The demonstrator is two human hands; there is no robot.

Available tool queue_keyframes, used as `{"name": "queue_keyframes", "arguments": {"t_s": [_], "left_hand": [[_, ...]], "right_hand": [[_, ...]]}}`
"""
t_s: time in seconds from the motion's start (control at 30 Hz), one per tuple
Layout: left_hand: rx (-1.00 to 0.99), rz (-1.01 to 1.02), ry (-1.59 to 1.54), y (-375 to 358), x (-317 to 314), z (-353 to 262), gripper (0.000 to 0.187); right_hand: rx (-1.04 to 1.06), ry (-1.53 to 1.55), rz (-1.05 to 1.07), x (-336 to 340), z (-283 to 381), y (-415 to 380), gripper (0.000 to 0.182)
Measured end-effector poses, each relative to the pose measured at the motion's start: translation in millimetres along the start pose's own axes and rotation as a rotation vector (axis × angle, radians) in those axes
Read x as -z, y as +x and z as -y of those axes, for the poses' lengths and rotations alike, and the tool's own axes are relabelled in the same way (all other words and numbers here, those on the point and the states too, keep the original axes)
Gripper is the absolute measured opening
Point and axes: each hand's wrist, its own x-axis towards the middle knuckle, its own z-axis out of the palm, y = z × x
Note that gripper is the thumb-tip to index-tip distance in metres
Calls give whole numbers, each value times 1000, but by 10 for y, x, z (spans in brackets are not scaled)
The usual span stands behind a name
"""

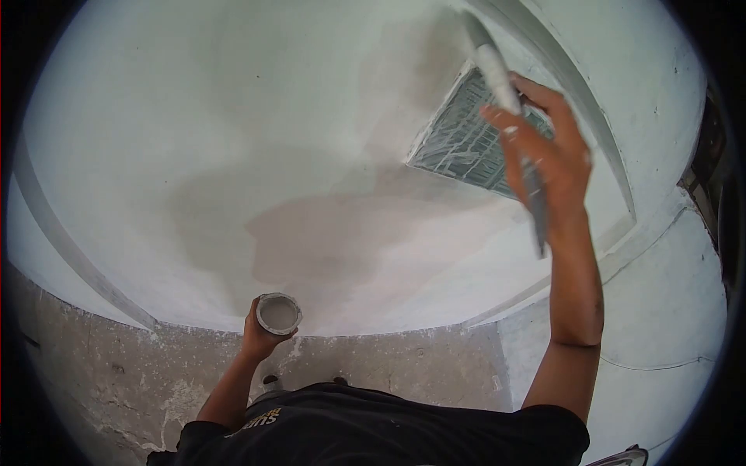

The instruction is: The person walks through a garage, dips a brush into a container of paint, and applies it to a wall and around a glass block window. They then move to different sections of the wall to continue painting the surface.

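My right hand [548,151] is raised in front of the pale wall, its fingers closed around a long paintbrush [493,71]. The brush tilts up to the left, its dark tip close to the wall and its grey handle end below my palm. Behind the hand is a dark green-grey rectangular panel [457,138], streaked with white and partly covered by my fingers. Low on the left, my left hand [259,339] grips a round paint cup [278,312] with a whitish rim. Grey-white paint shows inside it.
The pale wall [326,101] fills most of the view, with a raised moulding [579,85] at right and another strip [70,241] at left. Below lies a paint-spattered concrete floor [420,361]. A thin cable [653,365] crosses the lower right wall.
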Motion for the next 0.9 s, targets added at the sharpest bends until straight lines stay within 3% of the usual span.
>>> {"name": "queue_keyframes", "arguments": {"t_s": [0.03, 0.1, 0.17, 0.2, 0.3, 0.43, 0.47, 0.5, 0.53, 0.57, 0.6, 0.7, 0.73, 0.83, 0.9], "left_hand": [[10, -14, -11, 9, -16, -13, 82], [33, -16, -40, 16, -56, -6, 82], [89, -13, -34, 31, -42, -26, 81], [93, -12, -32, 48, -25, -33, 81], [89, 4, -15, 64, -44, 19, 80], [95, 5, 3, 42, -5, 62, 80], [117, 12, 7, 17, -32, 54, 80], [115, 19, 10, 18, -26, 66, 80], [121, 28, -4, 28, -20, 90, 78], [128, 37, -20, 35, -21, 101, 77], [123, 41, -22, 48, -17, 102, 77], [102, 36, -17, 17, -19, 69, 80], [86, 38, -2, 18, -21, 38, 80], [73, 39, 5, 14, -31, 27, 80], [76, 41, -2, 35, -31, 69, 80]], "right_hand": [[-222, 115, 115, -85, 129, -11, 35], [-201, -11, 204, -450, 161, -243, 33], [114, -150, 253, -859, 235, -527, 30], [5, -39, 288, -1082, 387, -720, 25], [236, 21, 369, -1412, 698, -1148, 13], [63, 330, 509, -1229, 695, -1176, 20], [-20, 395, 589, -1076, 565, -1082, 23], [-257, 497, 616, -1018, 448, -1006, 29], [-167, 439, 597, -910, 210, -885, 33], [-542, 759, 608, -688, 99, -594, 36], [-153, 411, 349, -620, -66, -496, 37], [-154, 304, 88, -182, -151, -65, 39], [-154, 302, 91, -100, -153, -11, 39], [73, -117, -138, -172, -174, -2, 31], [93, -169, -60, -433, -64, -235, 29]]}}
